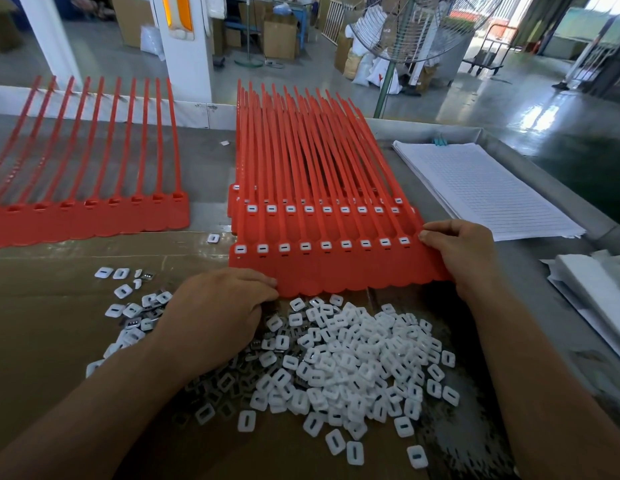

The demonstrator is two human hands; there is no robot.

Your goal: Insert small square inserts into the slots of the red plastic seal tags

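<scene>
Red seal tags (336, 275), one joined strip with white in every slot, are lying mid-frame on the worktop (204, 161). Left hand (215, 306) is pinching the lower-left edge, right hand (471, 254) the right edge, so the strip is spanning both grips. Risk: tilting while lifting, shaking out half-seated pieces into the loose inserts (353, 358) below.

We've got both bare forearms reaching in from the bottom corners, palms down. Our left hand (218, 313) is curled knuckles-up, fingertips nipping the near edge of the red tag sheet (353, 275), and our right hand (464, 258) pinches its right edge, thumb and fingers bent
</scene>
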